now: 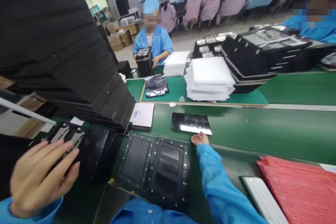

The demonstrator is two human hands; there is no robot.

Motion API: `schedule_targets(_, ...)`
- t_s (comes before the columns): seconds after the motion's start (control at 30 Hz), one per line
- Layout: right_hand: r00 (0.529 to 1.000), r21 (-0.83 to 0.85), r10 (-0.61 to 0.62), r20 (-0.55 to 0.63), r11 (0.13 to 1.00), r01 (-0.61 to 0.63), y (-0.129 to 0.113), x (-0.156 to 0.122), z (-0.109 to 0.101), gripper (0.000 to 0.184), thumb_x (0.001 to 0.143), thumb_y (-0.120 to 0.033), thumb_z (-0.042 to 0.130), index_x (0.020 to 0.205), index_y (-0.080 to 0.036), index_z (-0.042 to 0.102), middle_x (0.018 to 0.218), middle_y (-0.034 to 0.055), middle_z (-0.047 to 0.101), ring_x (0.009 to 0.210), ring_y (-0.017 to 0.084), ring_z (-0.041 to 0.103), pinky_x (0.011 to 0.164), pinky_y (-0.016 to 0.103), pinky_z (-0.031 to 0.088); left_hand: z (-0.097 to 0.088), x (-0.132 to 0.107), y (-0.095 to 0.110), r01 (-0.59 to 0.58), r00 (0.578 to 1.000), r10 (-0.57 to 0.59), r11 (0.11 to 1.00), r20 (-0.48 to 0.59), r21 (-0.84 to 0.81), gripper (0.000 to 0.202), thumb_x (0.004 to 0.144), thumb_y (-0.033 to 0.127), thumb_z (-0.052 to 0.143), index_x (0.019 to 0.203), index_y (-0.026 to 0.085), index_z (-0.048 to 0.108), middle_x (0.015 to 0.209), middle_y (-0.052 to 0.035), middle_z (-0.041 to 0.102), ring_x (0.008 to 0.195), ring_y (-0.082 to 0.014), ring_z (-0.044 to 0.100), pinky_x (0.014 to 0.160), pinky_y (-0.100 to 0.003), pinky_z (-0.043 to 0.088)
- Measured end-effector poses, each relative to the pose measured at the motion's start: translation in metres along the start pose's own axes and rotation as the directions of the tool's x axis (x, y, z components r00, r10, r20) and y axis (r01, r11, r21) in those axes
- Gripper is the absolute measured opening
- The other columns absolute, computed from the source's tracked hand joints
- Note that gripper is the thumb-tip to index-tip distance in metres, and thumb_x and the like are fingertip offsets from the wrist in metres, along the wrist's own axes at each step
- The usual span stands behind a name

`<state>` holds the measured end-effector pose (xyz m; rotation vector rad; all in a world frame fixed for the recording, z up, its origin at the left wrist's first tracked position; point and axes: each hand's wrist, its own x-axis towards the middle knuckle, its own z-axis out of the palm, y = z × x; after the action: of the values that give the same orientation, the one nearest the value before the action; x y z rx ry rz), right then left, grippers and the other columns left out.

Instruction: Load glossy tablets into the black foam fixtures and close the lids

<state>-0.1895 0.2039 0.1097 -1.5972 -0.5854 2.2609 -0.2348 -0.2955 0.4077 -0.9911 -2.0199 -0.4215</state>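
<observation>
My left hand (43, 175) is open, its fingers stretched out over a stack of black panels with metal brackets (76, 139) at the left. Whether the fingertips touch the stack I cannot tell. My right hand (200, 139), its fingers curled, is at the near edge of a glossy black screen panel (191, 122) that lies on the green bench. Its grip is partly hidden. Between my hands, close to my body, lie a black frame tray (136, 159) and a second black tray with raised rectangles (168, 169), both with shiny dots along their rims.
A tall stack of black foam trays (86, 59) leans at the left. A white booklet (143, 114) lies beside it. Beyond are white sheets (210, 77), a dark film bag (156, 85) and black trays (262, 49). Red bubble bags (301, 185) lie right. A co-worker (152, 38) sits opposite.
</observation>
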Motion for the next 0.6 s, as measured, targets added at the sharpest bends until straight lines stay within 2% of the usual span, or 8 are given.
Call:
schedule_targets(0.07, 1.0, -0.036, -0.009, 0.007, 0.999, 0.009, 0.001, 0.013, 0.015, 0.022, 0.087, -0.025, 0.046, 0.067, -0.022, 0.04, 0.052, -0.0061, 0.04, 0.042, 0.008, 0.042, 0.04, 0.018, 0.043, 0.002, -0.008, 0.032, -0.085, 0.992, 0.079, 0.995, 0.095, 0.058, 0.063, 0.068, 0.019, 0.07, 0.123, 0.047, 0.056, 0.097, 0.0087, 0.072, 0.08, -0.0252, 0.067, 0.078, -0.049, 0.055)
schedule_targets(0.1, 1.0, -0.059, -0.018, 0.021, 0.998, 0.019, 0.002, 0.017, 0.023, 0.022, 0.086, -0.024, 0.05, 0.066, -0.022, 0.04, 0.051, -0.0064, 0.04, 0.042, 0.007, 0.042, 0.039, 0.017, 0.041, 0.004, -0.013, 0.043, -0.074, 0.991, 0.065, 0.994, 0.115, 0.078, 0.065, 0.072, 0.016, 0.066, 0.128, 0.046, 0.052, 0.099, 0.0068, 0.071, 0.081, -0.0251, 0.067, 0.077, -0.049, 0.055)
schedule_targets(0.17, 0.997, -0.11, -0.042, 0.062, 0.993, 0.049, 0.0, 0.019, 0.033, 0.025, 0.08, -0.02, 0.06, 0.064, -0.022, 0.04, 0.049, -0.0069, 0.042, 0.041, 0.007, 0.041, 0.037, 0.016, 0.038, 0.008, -0.023, 0.057, -0.002, 0.991, -0.007, 0.997, 0.132, 0.074, 0.061, 0.076, 0.012, 0.063, 0.129, 0.042, 0.053, 0.098, 0.0026, 0.071, 0.082, -0.0244, 0.067, 0.077, -0.047, 0.055)
schedule_targets(0.23, 0.991, -0.157, -0.075, 0.113, 0.983, 0.092, -0.004, 0.016, 0.031, 0.025, 0.073, -0.015, 0.066, 0.064, -0.021, 0.044, 0.049, -0.0061, 0.046, 0.042, 0.007, 0.044, 0.037, 0.016, 0.038, 0.015, -0.035, 0.066, 0.016, 0.986, -0.023, 0.999, 0.164, 0.042, 0.05, 0.077, 0.01, 0.062, 0.122, 0.033, 0.061, 0.096, -0.0017, 0.07, 0.084, -0.023, 0.066, 0.078, -0.043, 0.055)
schedule_targets(0.33, 0.968, -0.208, -0.144, 0.208, 0.96, 0.188, -0.008, 0.004, 0.002, 0.02, 0.065, -0.012, 0.071, 0.071, -0.02, 0.054, 0.06, -0.0022, 0.061, 0.053, 0.011, 0.057, 0.046, 0.021, 0.047, 0.03, -0.053, 0.074, 0.019, 0.968, -0.012, 0.999, 0.249, -0.025, 0.027, 0.078, 0.01, 0.062, 0.102, 0.021, 0.066, 0.094, -0.0059, 0.07, 0.087, -0.0211, 0.065, 0.082, -0.038, 0.053)
schedule_targets(0.43, 0.89, -0.221, -0.341, 0.304, 0.883, 0.414, 0.006, -0.013, -0.045, 0.022, 0.061, -0.023, 0.074, 0.076, -0.021, 0.058, 0.07, -0.0013, 0.067, 0.063, 0.015, 0.063, 0.058, 0.027, 0.052, 0.054, -0.07, 0.081, 0.074, 0.943, -0.024, 0.988, 0.332, -0.138, 0.016, 0.082, 0.012, 0.057, 0.095, 0.018, 0.064, 0.094, -0.0065, 0.07, 0.088, -0.0193, 0.065, 0.083, -0.036, 0.052)
schedule_targets(0.5, 0.839, -0.26, -0.458, 0.294, 0.807, 0.531, 0.03, -0.026, -0.073, 0.025, 0.058, -0.032, 0.073, 0.076, -0.022, 0.059, 0.07, -0.0022, 0.067, 0.067, 0.016, 0.063, 0.066, 0.03, 0.053, 0.074, -0.082, 0.084, 0.108, 0.924, -0.018, 0.97, 0.381, -0.216, 0.014, 0.084, 0.013, 0.055, 0.094, 0.018, 0.064, 0.093, -0.0058, 0.07, 0.087, -0.0183, 0.064, 0.083, -0.035, 0.052)
schedule_targets(0.6, 0.855, -0.419, -0.488, 0.176, 0.749, 0.514, 0.085, -0.047, -0.099, 0.029, 0.054, -0.034, 0.071, 0.078, -0.022, 0.061, 0.066, -0.0034, 0.065, 0.069, 0.017, 0.062, 0.072, 0.032, 0.051, 0.1, -0.106, 0.086, 0.158, 0.891, 0.009, 0.931, 0.454, -0.328, 0.014, 0.088, 0.018, 0.052, 0.093, 0.018, 0.065, 0.092, -0.0049, 0.07, 0.086, -0.0176, 0.064, 0.082, -0.035, 0.052)
